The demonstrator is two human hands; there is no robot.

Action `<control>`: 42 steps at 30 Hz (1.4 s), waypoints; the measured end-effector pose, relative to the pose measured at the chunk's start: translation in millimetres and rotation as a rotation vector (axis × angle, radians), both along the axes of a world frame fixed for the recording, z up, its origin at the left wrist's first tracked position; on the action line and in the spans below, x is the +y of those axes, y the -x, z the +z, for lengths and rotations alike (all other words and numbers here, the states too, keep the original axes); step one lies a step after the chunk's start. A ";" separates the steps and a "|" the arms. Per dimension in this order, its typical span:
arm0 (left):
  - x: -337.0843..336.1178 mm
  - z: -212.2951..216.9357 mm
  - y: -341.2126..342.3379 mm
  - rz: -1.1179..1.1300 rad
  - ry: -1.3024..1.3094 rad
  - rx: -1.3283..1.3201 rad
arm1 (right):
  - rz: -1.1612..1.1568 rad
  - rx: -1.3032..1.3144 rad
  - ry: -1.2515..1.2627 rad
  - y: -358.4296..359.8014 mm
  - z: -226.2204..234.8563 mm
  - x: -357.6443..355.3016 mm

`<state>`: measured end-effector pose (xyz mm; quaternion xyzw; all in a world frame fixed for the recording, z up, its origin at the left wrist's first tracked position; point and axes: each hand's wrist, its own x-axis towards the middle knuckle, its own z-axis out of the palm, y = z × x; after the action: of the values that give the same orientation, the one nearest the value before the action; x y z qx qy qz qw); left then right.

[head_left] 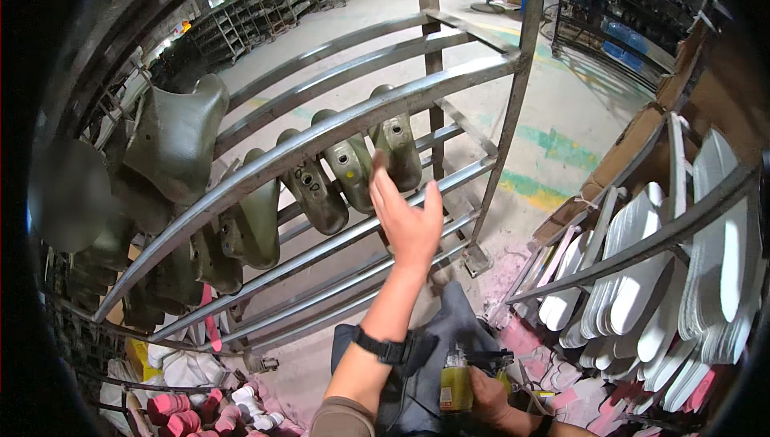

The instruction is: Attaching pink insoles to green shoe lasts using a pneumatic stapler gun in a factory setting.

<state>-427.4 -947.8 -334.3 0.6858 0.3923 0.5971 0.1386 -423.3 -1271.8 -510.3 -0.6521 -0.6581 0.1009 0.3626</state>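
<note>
My left hand (405,216) is raised over the metal rack, fingers stretched out and thumb apart, with nothing in it. Its fingertips are beside the rightmost olive-green shoe last (397,144); whether they touch it I cannot tell. More lasts hang to the left along the rails, among them a dark green last (321,196) with a hole near its top. Low in front of my lap, my right hand (489,395) is closed against a yellow container (456,389) with a metal top. A dark nozzle-like part (491,355) shows above that hand.
Slanting rails of the metal rack (321,128) cross in front of me, with an upright (513,116) at its right end. Stacks of white insoles (638,260) stand in a rack on the right beside cardboard (634,148). Pink and white pieces (172,409) lie at lower left.
</note>
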 end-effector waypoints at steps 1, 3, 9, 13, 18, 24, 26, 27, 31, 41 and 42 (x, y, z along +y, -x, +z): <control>13.4 -1.2 -7.8 0.042 0.056 0.000 | -0.002 0.002 0.022 0.9 1.5 -1.0; 31.2 -3.6 -20.1 0.088 0.104 -0.003 | 0.001 0.015 0.005 2.4 9.6 -0.3; 59.5 -5.9 -23.9 0.202 0.149 0.071 | -0.034 0.032 0.013 9.8 4.8 -4.6; 15.3 11.9 -4.2 0.136 0.183 0.282 | -0.052 0.072 0.036 7.3 17.8 -1.9; -68.9 -4.4 64.3 -0.318 0.507 -0.243 | -0.005 0.186 0.021 8.7 41.2 5.9; -157.3 -47.9 204.6 -0.682 1.303 -1.098 | -0.363 0.636 0.262 -24.4 8.0 -28.6; -186.2 -89.3 250.5 -0.755 1.420 -1.025 | -0.485 0.775 0.185 -42.9 -21.0 -45.4; -198.4 -92.6 267.5 -0.742 1.491 -0.954 | -0.478 0.885 0.243 -49.4 -20.2 -46.5; -233.0 -126.4 276.7 -0.373 1.430 -0.767 | -0.439 0.949 0.239 -54.4 -10.3 -36.0; -196.9 -104.9 346.4 -0.112 1.278 0.188 | -0.209 0.747 0.255 -48.2 -25.8 43.3; -186.1 -87.3 380.5 0.062 1.073 0.517 | -0.201 0.743 0.261 -49.9 -28.1 43.9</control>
<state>-807.9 -1133.9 -421.6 0.6313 0.6802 0.1327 0.3482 -373.4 -1227.8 -538.4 -0.6726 -0.3971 0.3765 0.4981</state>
